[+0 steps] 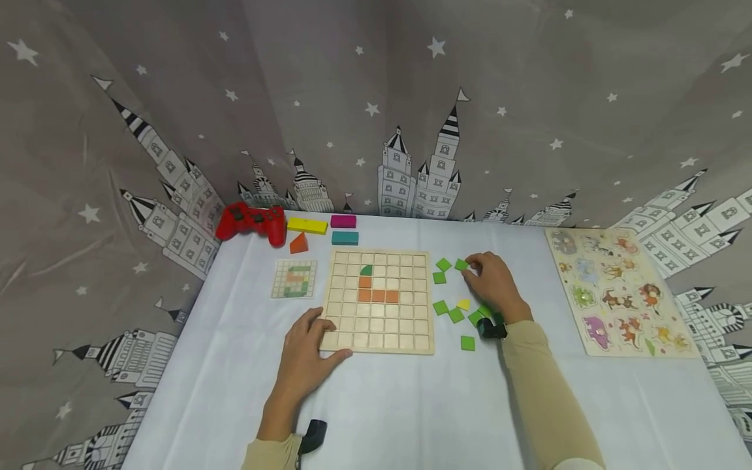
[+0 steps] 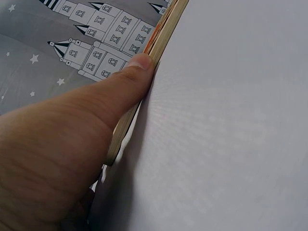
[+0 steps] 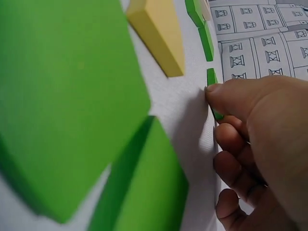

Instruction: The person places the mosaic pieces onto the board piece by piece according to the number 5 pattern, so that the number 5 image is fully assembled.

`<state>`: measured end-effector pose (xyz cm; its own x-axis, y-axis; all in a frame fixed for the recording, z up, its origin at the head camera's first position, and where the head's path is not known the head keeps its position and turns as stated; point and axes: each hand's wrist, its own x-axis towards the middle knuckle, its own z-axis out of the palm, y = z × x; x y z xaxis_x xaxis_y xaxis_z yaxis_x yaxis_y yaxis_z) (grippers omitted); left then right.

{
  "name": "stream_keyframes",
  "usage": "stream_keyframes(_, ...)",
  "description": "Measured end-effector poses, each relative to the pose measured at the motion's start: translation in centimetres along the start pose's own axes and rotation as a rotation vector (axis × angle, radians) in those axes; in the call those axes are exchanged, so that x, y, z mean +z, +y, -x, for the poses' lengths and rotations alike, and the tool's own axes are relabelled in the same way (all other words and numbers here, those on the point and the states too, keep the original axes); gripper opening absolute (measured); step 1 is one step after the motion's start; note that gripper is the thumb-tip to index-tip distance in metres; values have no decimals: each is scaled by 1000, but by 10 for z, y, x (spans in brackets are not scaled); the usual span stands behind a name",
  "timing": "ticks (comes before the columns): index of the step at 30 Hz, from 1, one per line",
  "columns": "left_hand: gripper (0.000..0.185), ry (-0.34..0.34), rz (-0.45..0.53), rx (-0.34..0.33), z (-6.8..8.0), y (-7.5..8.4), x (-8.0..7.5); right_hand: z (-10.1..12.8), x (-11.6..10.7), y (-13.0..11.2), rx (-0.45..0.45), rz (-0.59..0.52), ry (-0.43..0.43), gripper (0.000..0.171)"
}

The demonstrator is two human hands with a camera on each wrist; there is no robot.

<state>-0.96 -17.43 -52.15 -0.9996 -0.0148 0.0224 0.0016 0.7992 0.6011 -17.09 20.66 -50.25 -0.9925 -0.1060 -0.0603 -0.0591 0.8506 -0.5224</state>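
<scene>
A wooden grid board (image 1: 378, 326) lies mid-table; set in it are a green rounded piece (image 1: 367, 269) and several orange squares (image 1: 378, 296) in an L shape. My left hand (image 1: 308, 352) holds the board's near left corner, its thumb (image 2: 122, 86) against the front edge in the left wrist view. To the right of the board, my right hand (image 1: 496, 284) pinches a green square tile (image 1: 461, 264) between thumb and fingers. Several other green tiles (image 1: 440, 307) and a yellow rounded piece (image 1: 463, 304) lie around that hand. Close to the right wrist camera, a green tile (image 3: 67, 86) looms large.
Left of the board lies a small pattern card (image 1: 294, 279). Behind it are a red game controller (image 1: 252, 222), an orange triangular block (image 1: 298, 243), and yellow (image 1: 307, 226), magenta (image 1: 343, 221) and teal (image 1: 344, 238) blocks. An animal puzzle board (image 1: 623, 294) lies at the right.
</scene>
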Motion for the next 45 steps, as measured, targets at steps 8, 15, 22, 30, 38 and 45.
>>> stream_keyframes(8,56,-16,-9,-16,-1,0,-1,0,11,-18,-32,-44,73,39)
stream_keyframes(15,55,-12,-4,-21,-2,0,-1,-4,28,-63,-146,-84,12,40)
stream_keyframes(22,55,-12,-4,-19,-3,-1,1,-12,49,-99,-240,-87,-92,37)
stream_keyframes(30,55,-17,-8,-16,-2,-2,0,-18,68,-124,-287,-51,-144,32)
stream_keyframes(38,55,-23,-21,-17,-2,-3,1,-21,75,-130,-291,41,-119,30)
stream_keyframes(45,55,-19,-21,-5,-2,-2,-1,-22,74,-132,-278,79,-106,29)
